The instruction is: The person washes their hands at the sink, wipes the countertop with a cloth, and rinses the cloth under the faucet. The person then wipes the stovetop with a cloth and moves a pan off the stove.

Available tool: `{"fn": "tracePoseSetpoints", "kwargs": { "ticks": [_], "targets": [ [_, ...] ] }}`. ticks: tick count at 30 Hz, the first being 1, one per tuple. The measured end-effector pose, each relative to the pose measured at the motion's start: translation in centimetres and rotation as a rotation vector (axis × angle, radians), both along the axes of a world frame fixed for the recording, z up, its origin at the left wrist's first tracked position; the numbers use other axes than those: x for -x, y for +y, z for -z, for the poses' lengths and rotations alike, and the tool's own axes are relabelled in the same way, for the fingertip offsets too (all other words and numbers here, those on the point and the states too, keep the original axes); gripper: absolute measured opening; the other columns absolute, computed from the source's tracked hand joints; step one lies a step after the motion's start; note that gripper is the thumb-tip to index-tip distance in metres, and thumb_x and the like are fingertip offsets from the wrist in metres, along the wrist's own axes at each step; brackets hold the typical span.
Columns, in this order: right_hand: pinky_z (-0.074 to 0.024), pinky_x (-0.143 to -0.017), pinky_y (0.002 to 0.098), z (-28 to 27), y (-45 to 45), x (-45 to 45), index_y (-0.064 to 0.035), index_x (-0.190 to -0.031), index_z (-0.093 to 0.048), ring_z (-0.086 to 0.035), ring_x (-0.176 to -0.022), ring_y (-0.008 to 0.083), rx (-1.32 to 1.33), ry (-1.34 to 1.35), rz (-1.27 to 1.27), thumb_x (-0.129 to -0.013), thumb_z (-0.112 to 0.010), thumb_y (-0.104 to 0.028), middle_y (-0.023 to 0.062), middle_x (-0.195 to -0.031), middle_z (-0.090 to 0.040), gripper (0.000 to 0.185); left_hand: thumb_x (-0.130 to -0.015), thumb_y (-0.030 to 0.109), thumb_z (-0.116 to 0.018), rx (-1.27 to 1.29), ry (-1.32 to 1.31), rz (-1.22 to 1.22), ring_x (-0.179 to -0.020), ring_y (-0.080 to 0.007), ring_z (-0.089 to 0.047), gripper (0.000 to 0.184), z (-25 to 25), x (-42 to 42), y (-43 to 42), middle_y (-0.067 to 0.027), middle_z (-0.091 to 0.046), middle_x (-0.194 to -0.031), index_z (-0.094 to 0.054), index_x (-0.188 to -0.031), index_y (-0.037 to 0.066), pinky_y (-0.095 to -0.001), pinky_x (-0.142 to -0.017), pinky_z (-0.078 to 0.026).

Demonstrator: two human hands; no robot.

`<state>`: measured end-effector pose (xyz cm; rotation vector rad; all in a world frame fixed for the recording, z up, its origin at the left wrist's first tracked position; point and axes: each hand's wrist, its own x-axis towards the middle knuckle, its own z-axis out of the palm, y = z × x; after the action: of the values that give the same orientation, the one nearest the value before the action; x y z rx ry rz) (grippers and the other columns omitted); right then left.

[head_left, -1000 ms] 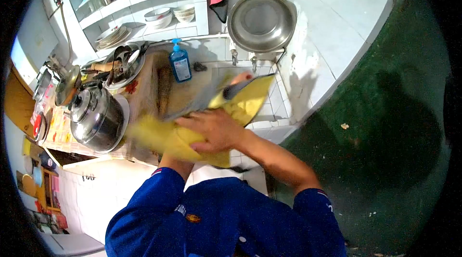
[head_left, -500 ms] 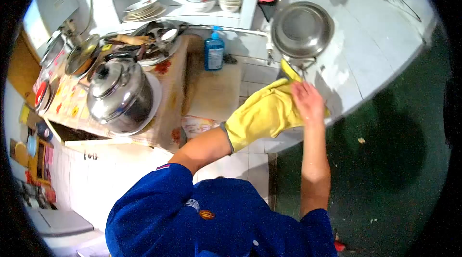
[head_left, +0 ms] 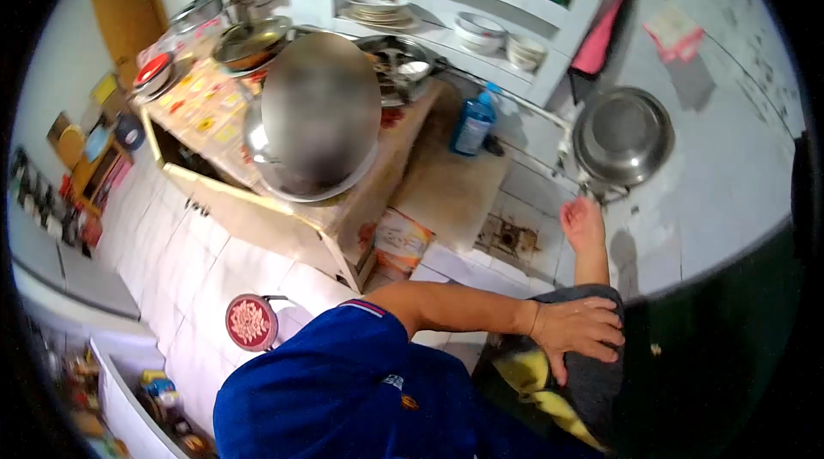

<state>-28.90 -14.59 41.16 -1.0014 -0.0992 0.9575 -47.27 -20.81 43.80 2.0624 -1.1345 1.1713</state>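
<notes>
My left hand point(head_left: 579, 336) is bare, its fingers spread over a dark grey fabric piece point(head_left: 595, 395) in front of my body. Yellow fabric point(head_left: 525, 370) resembling the earlier glove shows below and left of that hand. Beyond the grey piece, my right hand point(head_left: 584, 224) reaches up beside the counter with its fingers curled in. Whether anything is inside the curled fingers is hidden. The grey piece covers my right forearm. Just above my right hand, a steel basin point(head_left: 624, 135) leans against the tiled wall near a tap point(head_left: 564, 154).
A blue pump bottle point(head_left: 473, 124) stands on the tan board point(head_left: 442, 197). A floor drain point(head_left: 508, 238) lies lower right. The patterned table point(head_left: 206, 120) carries cookware, partly covered by a blurred oval. Bowls point(head_left: 478, 32) sit on the shelf; a round red stool point(head_left: 251, 322) stands on the floor.
The yellow glove has come off my left hand. That hand has moved down and right onto the grey piece. The view has swung left, bringing the stool into sight.
</notes>
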Motion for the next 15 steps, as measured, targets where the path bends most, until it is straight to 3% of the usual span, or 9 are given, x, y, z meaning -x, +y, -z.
{"fn": "tracePoseSetpoints", "kwargs": {
  "ticks": [2, 4, 5, 8, 10, 12, 13, 14, 15],
  "targets": [
    [-0.0534, -0.074, 0.0351, 0.9, 0.6, 0.8, -0.0035, -0.089, -0.050, -0.057, -0.081, 0.0220, 0.087, -0.013, -0.038, -0.084, -0.059, -0.015, 0.0102, -0.086, -0.055, 0.015, -0.061, 0.070, -0.064, -0.024, -0.069, -0.037, -0.113, -0.0370, -0.044, 0.080, 1.1, -1.0, 2.4, -0.0134, -0.049, -0.125, -0.056, -0.118, 0.014, -0.0561, -0.099, -0.029],
    [-0.0537, -0.070, 0.0329, 2.4, 0.9, 1.6, -0.0047, -0.085, -0.052, -0.058, -0.078, 0.0210, 0.106, 0.025, -0.106, -0.084, -0.060, -0.015, 0.0088, -0.082, -0.057, 0.014, -0.066, 0.057, -0.065, -0.177, -0.022, -0.212, -0.112, -0.0373, -0.046, 0.069, 1.7, -1.5, 5.5, -0.0150, -0.051, -0.120, -0.055, -0.115, 0.010, -0.0538, -0.098, -0.032],
    [-0.0537, -0.070, 0.0329, 3.2, 1.0, 1.8, -0.0047, -0.085, -0.052, -0.058, -0.078, 0.0210, 0.100, 0.017, -0.132, -0.084, -0.060, -0.015, 0.0088, -0.082, -0.057, 0.014, -0.072, 0.039, -0.062, 0.096, 0.204, -0.253, -0.110, -0.0381, -0.047, 0.053, 5.6, -3.9, 5.3, -0.0176, -0.052, -0.115, -0.053, -0.112, 0.004, -0.0503, -0.098, -0.034],
    [-0.0529, -0.066, 0.0326, 4.7, 1.1, 3.6, -0.0051, -0.084, -0.054, -0.059, -0.074, 0.0213, 0.177, 0.010, -0.310, -0.085, -0.060, -0.018, 0.0091, -0.078, -0.059, 0.014, -0.076, 0.027, -0.058, 0.049, 0.209, -0.370, -0.110, -0.0381, -0.047, 0.038, 7.4, -2.9, 5.8, -0.0180, -0.053, -0.112, -0.055, -0.104, 0.001, -0.0451, -0.102, -0.033],
    [-0.0515, -0.063, 0.0317, 5.1, 0.9, 4.1, -0.0038, -0.085, -0.056, -0.059, -0.070, 0.0211, 0.430, -0.123, -0.427, -0.084, -0.062, -0.021, 0.0095, -0.075, -0.060, 0.018, -0.076, 0.023, -0.058, -0.059, 0.120, -0.477, -0.112, -0.0378, -0.046, 0.030, 6.1, -0.7, 6.5, -0.0174, -0.053, -0.111, -0.056, -0.096, 0.000, -0.0480, -0.104, -0.030],
    [-0.0508, -0.064, 0.0341, 8.4, 0.4, 2.9, -0.0018, -0.091, -0.057, -0.059, -0.074, 0.0220, 0.551, -0.198, -0.446, -0.088, -0.056, -0.025, 0.0110, -0.085, -0.061, 0.024, -0.074, 0.021, -0.058, -0.332, 0.159, -0.593, -0.113, -0.0384, -0.045, 0.027, 5.4, 1.2, 6.9, -0.0174, -0.053, -0.114, -0.057, -0.093, 0.002, -0.0511, -0.106, -0.028],
    [-0.0509, -0.066, 0.0352, 9.6, -1.2, 3.0, -0.0016, -0.094, -0.058, -0.059, -0.076, 0.0224, 0.222, -0.560, -0.494, -0.089, -0.052, -0.026, 0.0108, -0.090, -0.061, 0.026, -0.072, 0.021, -0.059, -0.267, 0.154, -0.569, -0.119, -0.0402, -0.042, 0.035, 6.0, 1.5, 7.4, -0.0179, -0.051, -0.121, -0.060, -0.102, 0.003, -0.0549, -0.107, -0.026],
    [-0.0511, -0.068, 0.0362, 10.5, -2.1, 2.9, -0.0015, -0.097, -0.058, -0.060, -0.079, 0.0228, -0.125, -0.904, -0.519, -0.091, -0.048, -0.028, 0.0105, -0.095, -0.061, 0.029, -0.072, 0.021, -0.059, -0.270, 0.158, -0.576, -0.119, -0.0402, -0.042, 0.035, 6.7, 1.8, 7.9, -0.0179, -0.051, -0.121, -0.060, -0.102, 0.003, -0.0549, -0.107, -0.026],
    [-0.0511, -0.068, 0.0362, 10.2, -2.1, 3.2, -0.0015, -0.097, -0.058, -0.060, -0.079, 0.0228, -0.134, -0.901, -0.521, -0.091, -0.048, -0.028, 0.0105, -0.095, -0.061, 0.029, -0.073, 0.020, -0.060, -0.022, 0.161, -0.624, -0.119, -0.0386, -0.044, 0.038, 6.9, 2.4, 8.6, -0.0180, -0.052, -0.122, -0.060, -0.107, 0.003, -0.0524, -0.106, -0.028]
  ]
}}
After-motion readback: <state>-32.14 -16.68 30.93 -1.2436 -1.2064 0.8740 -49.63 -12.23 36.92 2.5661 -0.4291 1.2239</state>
